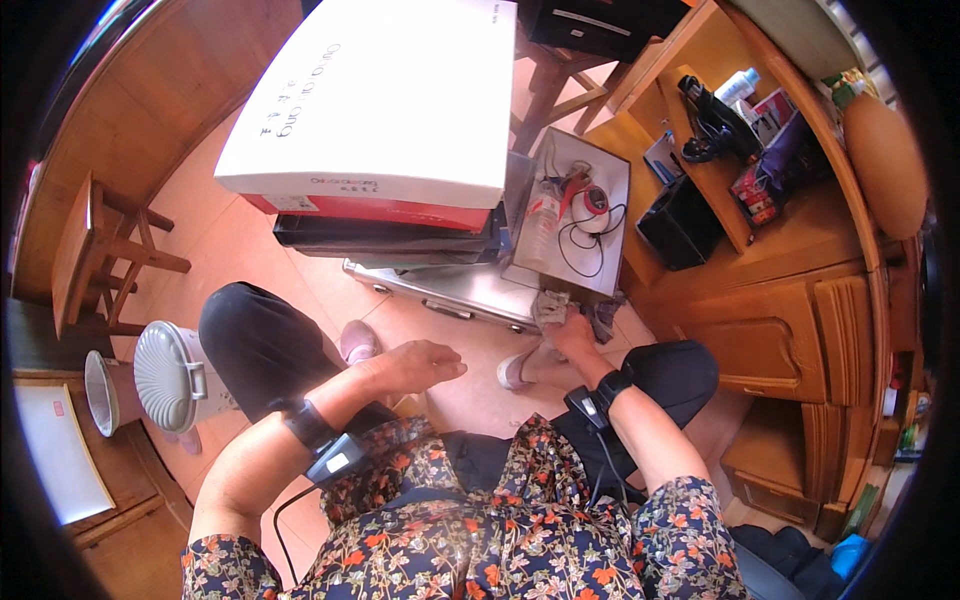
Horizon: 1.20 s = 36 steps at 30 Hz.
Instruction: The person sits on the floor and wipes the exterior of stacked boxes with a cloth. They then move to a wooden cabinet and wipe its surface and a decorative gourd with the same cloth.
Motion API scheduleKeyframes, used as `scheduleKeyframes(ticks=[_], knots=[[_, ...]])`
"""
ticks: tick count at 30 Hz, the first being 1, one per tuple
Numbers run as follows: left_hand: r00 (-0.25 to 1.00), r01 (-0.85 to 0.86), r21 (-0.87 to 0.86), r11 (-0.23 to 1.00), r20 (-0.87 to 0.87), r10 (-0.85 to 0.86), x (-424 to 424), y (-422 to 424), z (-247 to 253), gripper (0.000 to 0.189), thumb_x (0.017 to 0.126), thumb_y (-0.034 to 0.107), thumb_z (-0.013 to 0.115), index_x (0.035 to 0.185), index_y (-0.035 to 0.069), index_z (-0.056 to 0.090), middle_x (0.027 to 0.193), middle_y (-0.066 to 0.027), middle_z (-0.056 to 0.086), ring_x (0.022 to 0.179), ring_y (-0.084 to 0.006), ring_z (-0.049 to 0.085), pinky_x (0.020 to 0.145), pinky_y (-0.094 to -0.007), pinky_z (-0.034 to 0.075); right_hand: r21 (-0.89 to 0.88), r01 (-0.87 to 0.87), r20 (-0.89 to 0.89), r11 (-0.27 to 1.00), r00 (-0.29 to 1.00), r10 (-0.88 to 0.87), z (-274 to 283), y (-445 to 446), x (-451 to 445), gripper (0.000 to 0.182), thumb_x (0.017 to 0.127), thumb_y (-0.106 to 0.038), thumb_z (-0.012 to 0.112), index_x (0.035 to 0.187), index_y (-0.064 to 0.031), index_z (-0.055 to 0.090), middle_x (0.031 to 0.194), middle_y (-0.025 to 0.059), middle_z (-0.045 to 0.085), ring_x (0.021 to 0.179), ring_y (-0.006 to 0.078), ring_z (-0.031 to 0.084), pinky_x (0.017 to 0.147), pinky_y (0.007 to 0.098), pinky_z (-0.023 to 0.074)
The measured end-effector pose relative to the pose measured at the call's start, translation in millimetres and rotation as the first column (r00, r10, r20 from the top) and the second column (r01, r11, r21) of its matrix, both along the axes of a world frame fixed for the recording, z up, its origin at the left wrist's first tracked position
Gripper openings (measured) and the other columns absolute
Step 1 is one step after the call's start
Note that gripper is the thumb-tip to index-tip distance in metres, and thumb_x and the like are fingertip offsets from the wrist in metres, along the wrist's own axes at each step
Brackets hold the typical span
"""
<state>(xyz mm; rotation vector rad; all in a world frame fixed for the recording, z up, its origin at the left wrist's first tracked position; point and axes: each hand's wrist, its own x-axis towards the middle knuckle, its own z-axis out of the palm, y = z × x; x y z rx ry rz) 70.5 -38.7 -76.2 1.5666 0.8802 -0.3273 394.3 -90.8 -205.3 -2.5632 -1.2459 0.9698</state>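
My left hand (424,366) hangs over the floor between my knees, palm down, with nothing in it. My right hand (574,330) reaches down beside the right end of a silver metal case (450,289) and grips a crumpled grey cloth (551,307). Another dark, patterned cloth (606,319) lies just right of that hand. Stacked above the case are dark flat folders or boxes (375,240) and a large white and red cardboard box (375,97). An open box (621,225) beside the stack holds a clear plastic bottle (538,225), a white and red round device (591,206) and a black cable.
A wooden cabinet (750,345) with cluttered open shelves stands at the right. At the left are a wooden stool (94,247), a grey shell-patterned lidded bin (165,379) and a small waste basket (101,394). Another wooden stool (547,90) stands behind the boxes.
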Motion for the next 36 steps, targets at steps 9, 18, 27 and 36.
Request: scheduleKeyframes(ticks=[9, 18, 27, 36], knots=[[0.999, -0.038, 0.096, 0.995, 0.036, 0.034, -20.2, -8.6, -15.9, 0.052, 0.098, 0.045, 0.054, 0.126, 0.002, 0.062, 0.119, -0.0203, 0.067, 0.113, -0.0342, 0.063, 0.099, -0.0371, 0.046, -0.013, -0.25, 0.146, 0.968, 0.957, 0.249, -38.8, 31.8, -78.7, 0.053, 0.079, -0.025, 0.071, 0.126, -0.008, 0.053, 0.124, 0.0274, 0.049, 0.104, 0.0471, 0.061, 0.082, 0.0496, 0.0555], [0.99, -0.13, 0.06, 0.99, -0.052, 0.133, -36.0, -5.7, -17.8, 0.051, 0.099, 0.044, 0.053, 0.126, 0.001, 0.062, 0.115, -0.0205, 0.068, 0.105, -0.0332, 0.065, 0.091, -0.0381, 0.051, 0.187, -0.663, 0.194, 0.725, 0.748, 0.635, -6.2, 76.9, -177.8, 0.059, 0.082, -0.016, 0.066, 0.136, -0.0078, 0.045, 0.132, 0.022, 0.052, 0.112, 0.0313, 0.058, 0.079, 0.0464, 0.0543], [0.526, -0.822, -0.264, 0.504, -0.013, 0.85, -47.4, -8.4, -41.2, 0.087, 0.089, 0.043, 0.069, 0.153, 0.008, 0.021, 0.132, -0.0242, 0.055, 0.12, -0.0349, 0.057, 0.092, -0.0501, 0.052, -0.091, -0.093, -0.989, 0.992, -0.11, -0.101, 33.3, 73.8, -163.7, 0.054, 0.096, -0.016, 0.061, 0.145, -0.0101, 0.037, 0.137, 0.0094, 0.052, 0.121, 0.0227, 0.056, 0.099, 0.0396, 0.0507], [0.492, -0.81, -0.342, 0.476, 0.046, 0.87, -49.5, 3.9, -79.4, 0.048, 0.09, 0.01, 0.068, 0.134, 0.002, 0.05, 0.118, -0.0158, 0.063, 0.098, -0.0286, 0.067, 0.077, -0.042, 0.06, -0.217, -0.315, -0.971, 0.924, 0.169, -0.17, 80.8, 46.1, -158.9, 0.061, 0.101, -0.049, 0.048, 0.148, -0.0107, 0.037, 0.144, 0.0103, 0.046, 0.127, 0.0215, 0.048, 0.107, 0.0397, 0.0408]])
